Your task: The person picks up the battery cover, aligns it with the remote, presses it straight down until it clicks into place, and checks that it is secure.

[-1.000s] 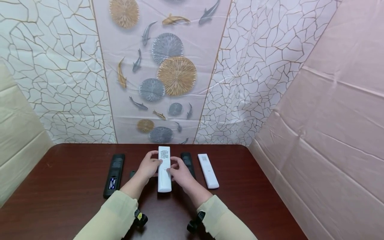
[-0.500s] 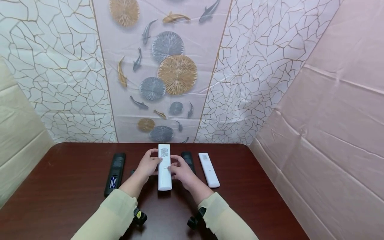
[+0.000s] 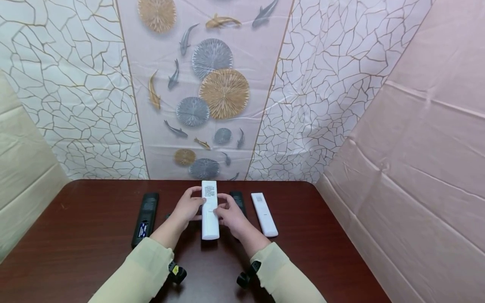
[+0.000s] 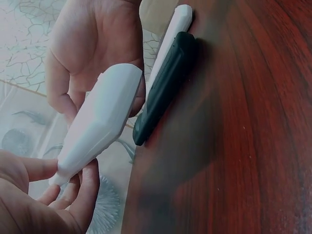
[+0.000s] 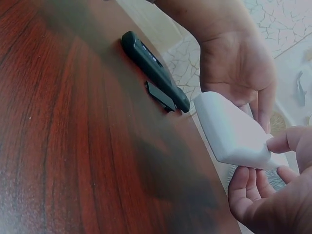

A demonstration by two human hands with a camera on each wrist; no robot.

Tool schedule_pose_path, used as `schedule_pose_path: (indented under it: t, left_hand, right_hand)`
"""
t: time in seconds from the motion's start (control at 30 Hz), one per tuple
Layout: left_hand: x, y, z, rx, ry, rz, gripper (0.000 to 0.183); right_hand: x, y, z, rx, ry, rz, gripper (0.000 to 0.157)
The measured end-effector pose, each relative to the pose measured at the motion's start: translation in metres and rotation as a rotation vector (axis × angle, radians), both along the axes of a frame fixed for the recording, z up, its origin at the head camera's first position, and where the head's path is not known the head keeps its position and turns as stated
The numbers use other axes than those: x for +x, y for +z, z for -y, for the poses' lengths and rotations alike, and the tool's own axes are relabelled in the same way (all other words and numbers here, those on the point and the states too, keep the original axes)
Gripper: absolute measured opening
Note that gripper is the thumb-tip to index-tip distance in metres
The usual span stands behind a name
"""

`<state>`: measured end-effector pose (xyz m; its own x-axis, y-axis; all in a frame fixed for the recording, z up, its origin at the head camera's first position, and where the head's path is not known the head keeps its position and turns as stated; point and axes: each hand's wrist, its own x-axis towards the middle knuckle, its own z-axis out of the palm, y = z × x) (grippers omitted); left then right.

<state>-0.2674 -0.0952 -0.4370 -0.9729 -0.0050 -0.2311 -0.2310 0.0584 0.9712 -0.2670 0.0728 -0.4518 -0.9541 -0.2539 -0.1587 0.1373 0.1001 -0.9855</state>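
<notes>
A white remote control is held up over the middle of the table, its back with a printed label facing the head camera. My left hand grips its left side, thumb on the back face and fingers beneath. From the right side my right hand pinches it, the thumb lying near the top of the battery cover. In the left wrist view the remote's lower end points toward the camera. Both hands also show around the white remote in the right wrist view.
On the dark red table at left lies a black remote with its battery bay uncovered. Its small black cover lies beside it. Right of my hands are another black remote and a second white remote.
The white remote has shifted very slightly right and up in the head view, with both hands keeping their hold. The remotes on the table stay put.
</notes>
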Motion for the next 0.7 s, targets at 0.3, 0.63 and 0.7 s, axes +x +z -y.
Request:
schedule_pose_path:
  t: [0.3, 0.63, 0.7]
  left_hand:
    - [0.0014, 0.0029, -0.0012, 0.01, -0.007, 0.02, 0.052]
    - [-0.0023, -0.0011, 0.0003, 0.005, -0.028, 0.038, 0.053]
    - [-0.0031, -0.0031, 0.0007, 0.009, -0.026, 0.038, 0.053]
  right_hand:
    - [0.0013, 0.0032, -0.0005, 0.026, -0.001, -0.009, 0.05]
    - [0.0039, -0.0018, -0.0004, 0.045, -0.026, -0.012, 0.049]
    - [0.0051, -0.0028, -0.0011, 0.054, -0.038, -0.008, 0.048]
